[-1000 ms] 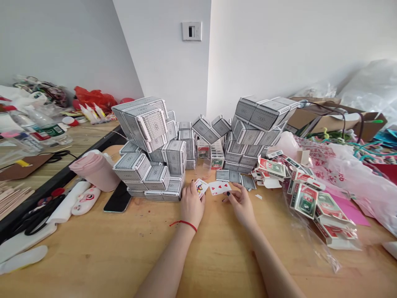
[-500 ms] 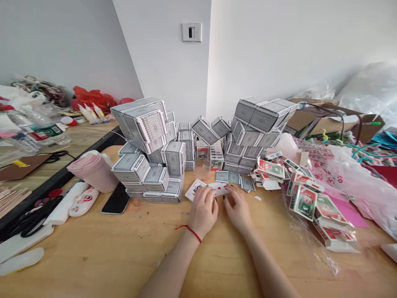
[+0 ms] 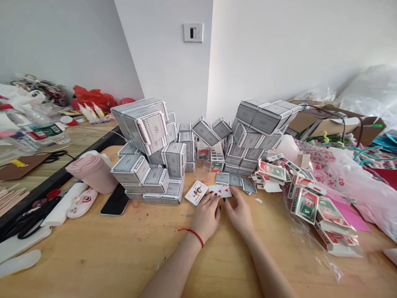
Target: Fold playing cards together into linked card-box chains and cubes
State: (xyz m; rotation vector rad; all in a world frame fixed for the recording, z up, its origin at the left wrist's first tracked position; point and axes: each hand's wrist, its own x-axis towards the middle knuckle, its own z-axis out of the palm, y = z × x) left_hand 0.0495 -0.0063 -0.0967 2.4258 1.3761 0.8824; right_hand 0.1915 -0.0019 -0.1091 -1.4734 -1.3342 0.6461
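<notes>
A white playing card with red hearts (image 3: 221, 191) lies face up at the middle of the wooden table, between my two hands. My left hand (image 3: 207, 213) presses its fingers on the card's left part, thumb at the lower edge. Thumb and forefinger of my right hand (image 3: 238, 211) pinch the card's right end. Just left of it sits a small stack of cards with a joker (image 3: 197, 193) on top. Behind, several grey-backed cards (image 3: 235, 180) lie face down. Part of the hearts card is hidden under my left fingers.
Tall stacks of grey-patterned card blocks stand left (image 3: 139, 124) and right (image 3: 257, 120), with a V-shaped piece (image 3: 211, 131) between. Opened card boxes (image 3: 305, 205) and plastic bags (image 3: 341, 165) clutter the right. A phone (image 3: 114, 201), pink cup (image 3: 93, 171) and scissors (image 3: 39, 217) lie left.
My left fingers have slid slightly down and right, uncovering more of the joker and the hearts card. My right fingers have shifted a little at the card's right end.
</notes>
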